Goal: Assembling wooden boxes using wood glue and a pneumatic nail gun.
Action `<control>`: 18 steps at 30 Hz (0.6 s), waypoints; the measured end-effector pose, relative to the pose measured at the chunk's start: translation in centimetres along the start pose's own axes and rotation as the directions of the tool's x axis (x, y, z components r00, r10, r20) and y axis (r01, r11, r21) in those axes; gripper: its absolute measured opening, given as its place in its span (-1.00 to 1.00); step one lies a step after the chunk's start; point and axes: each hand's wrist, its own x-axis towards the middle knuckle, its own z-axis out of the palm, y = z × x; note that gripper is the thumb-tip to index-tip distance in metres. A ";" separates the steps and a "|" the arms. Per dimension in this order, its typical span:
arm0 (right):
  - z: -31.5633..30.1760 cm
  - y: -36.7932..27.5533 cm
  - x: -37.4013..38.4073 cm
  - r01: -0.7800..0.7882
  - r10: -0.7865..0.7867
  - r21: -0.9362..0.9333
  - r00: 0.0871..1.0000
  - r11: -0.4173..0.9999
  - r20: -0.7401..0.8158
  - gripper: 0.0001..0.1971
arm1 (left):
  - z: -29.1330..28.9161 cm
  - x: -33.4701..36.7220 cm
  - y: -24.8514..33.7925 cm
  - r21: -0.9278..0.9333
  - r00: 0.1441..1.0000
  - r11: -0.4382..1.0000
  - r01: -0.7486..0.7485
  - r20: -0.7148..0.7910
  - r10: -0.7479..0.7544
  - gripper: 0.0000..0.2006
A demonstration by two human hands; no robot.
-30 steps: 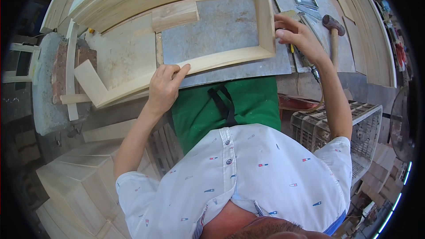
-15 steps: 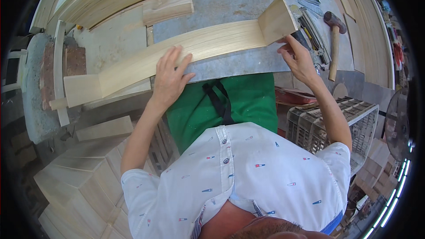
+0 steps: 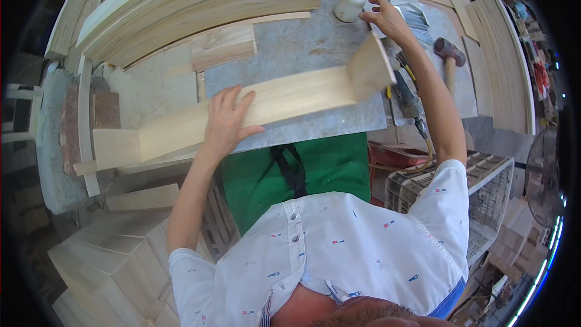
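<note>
A long pale wooden board lies across the workbench, with a short upright panel at its right end and another short panel at its left end. My left hand rests on the board left of its middle, fingers spread and thumb along the near edge. My right hand is beyond the right panel, fingers apart and empty, close beside a white glue bottle with a red nozzle. Whether the fingers touch the bottle is hard to tell; a gap seems to show.
A mallet and a corded or hosed tool lie right of the board. Long planks are stacked at the back left. Below the bench stand a plastic crate and, at left, stacked wooden boxes.
My right hand has left the board's right panel and reached away from me to the glue bottle. My left hand stays on the board. The view has shifted slightly.
</note>
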 end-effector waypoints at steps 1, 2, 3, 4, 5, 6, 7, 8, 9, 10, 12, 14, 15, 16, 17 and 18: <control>0.5 1.1 1.5 0.051 -0.053 0.035 0.997 0.998 0.055 -0.36 | 0.1 0.2 0.5 -0.030 1.000 0.999 -0.027 0.013 0.027 -0.26; 1.2 1.7 2.4 0.075 -0.080 0.058 0.994 0.995 0.076 -0.36 | 0.0 -0.1 0.6 -0.009 1.000 1.000 0.007 0.015 -0.007 -0.26; 1.5 2.4 3.2 0.070 -0.090 0.142 0.986 0.987 0.138 -0.39 | 0.2 0.3 0.7 -0.027 0.999 0.999 -0.033 0.009 0.034 -0.26; 2.0 2.9 4.1 0.064 -0.112 0.228 0.972 0.971 0.206 -0.41 | 0.4 0.5 0.8 -0.040 0.998 0.997 -0.065 0.003 0.065 -0.26; 2.3 2.7 4.5 0.038 -0.084 0.226 0.977 0.973 0.197 -0.48 | 0.6 0.5 0.7 -0.047 0.998 0.997 -0.067 -0.008 0.067 -0.24; 2.2 2.2 4.3 0.013 -0.056 0.222 0.980 0.975 0.189 -0.54 | 0.9 0.5 0.5 -0.055 0.998 0.996 -0.069 -0.020 0.068 -0.23; 1.8 1.8 4.1 -0.025 -0.034 0.269 0.977 0.963 0.212 -0.55 | 0.9 0.6 0.6 -0.028 0.999 0.999 -0.026 -0.020 0.025 -0.23; 1.2 1.7 3.8 -0.068 -0.006 0.306 0.973 0.950 0.232 -0.57 | 1.1 0.8 0.7 -0.058 0.999 0.998 -0.039 -0.031 0.038 -0.22; 0.9 1.8 3.9 -0.109 0.029 0.325 0.970 0.939 0.243 -0.56 | 1.2 0.9 0.8 -0.086 0.998 0.995 -0.057 -0.043 0.053 -0.22; 0.7 1.7 3.7 -0.156 0.071 0.337 0.965 0.928 0.252 -0.56 | 1.2 1.0 0.9 -0.071 0.999 0.997 -0.031 -0.047 0.028 -0.22; -0.2 0.0 2.2 -0.180 0.084 0.487 0.974 0.855 0.213 -0.53 | 1.2 0.7 1.1 -0.065 0.998 0.997 -0.027 -0.058 0.023 -0.20; -2.1 -0.2 1.5 -0.164 0.074 0.531 0.980 0.831 0.186 -0.50 | 0.5 0.2 2.0 -0.075 0.995 0.997 0.014 -0.095 -0.021 -0.20; -3.7 0.0 1.2 -0.158 0.094 0.542 0.985 0.825 0.145 -0.50 | 0.0 -0.3 2.5 -0.094 0.991 0.995 0.038 -0.127 -0.050 -0.21; -5.3 0.0 1.1 -0.152 0.113 0.556 0.988 0.817 0.105 -0.50 | -0.4 -0.8 2.9 -0.085 0.988 0.995 0.059 -0.134 -0.070 -0.21; -6.8 -0.4 1.2 -0.121 0.053 0.653 0.991 0.748 0.122 -0.48 | -0.8 -1.5 3.3 -0.145 0.979 0.986 0.086 -0.173 -0.111 -0.23; -8.2 -1.3 1.0 -0.098 -0.006 0.740 0.991 0.665 0.137 -0.46 | -1.4 -2.5 3.7 -0.206 0.966 0.972 0.112 -0.209 -0.155 -0.26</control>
